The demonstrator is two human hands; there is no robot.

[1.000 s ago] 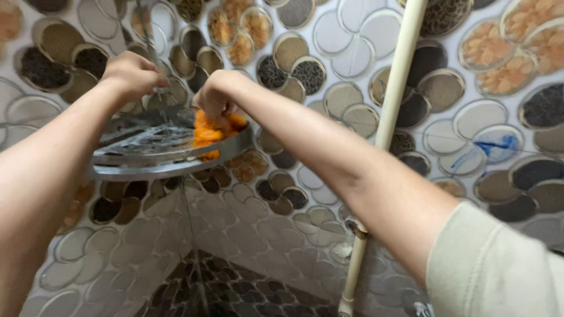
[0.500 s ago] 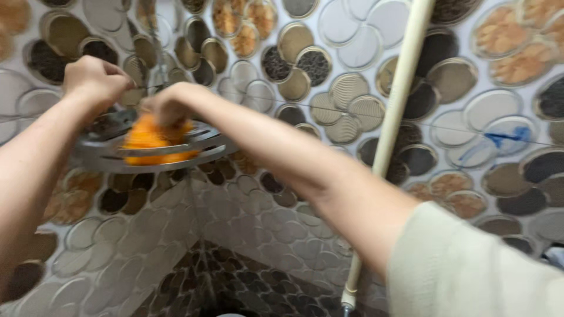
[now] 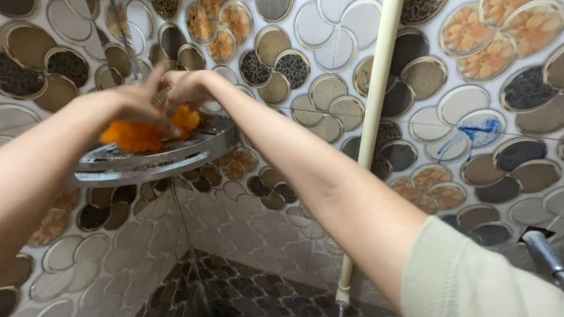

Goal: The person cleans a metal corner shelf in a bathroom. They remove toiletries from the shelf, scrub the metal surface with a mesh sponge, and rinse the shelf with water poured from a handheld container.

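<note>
Orange scrubber (image 3: 138, 134) lies on the chrome corner shelf (image 3: 158, 158); your left hand (image 3: 136, 101) presses it, fingers spread; your right hand (image 3: 187, 87) grips its edge, fingers clenched.

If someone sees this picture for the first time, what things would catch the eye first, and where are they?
The bright orange scrubber stands out first, lying on the shiny metal corner shelf at upper left. Both hands meet there: the left hand over the scrubber and the right hand just beside it. Behind them, the wall tiles with round pebble patterns fill the view, and a pale vertical pipe runs down right of centre.
</note>
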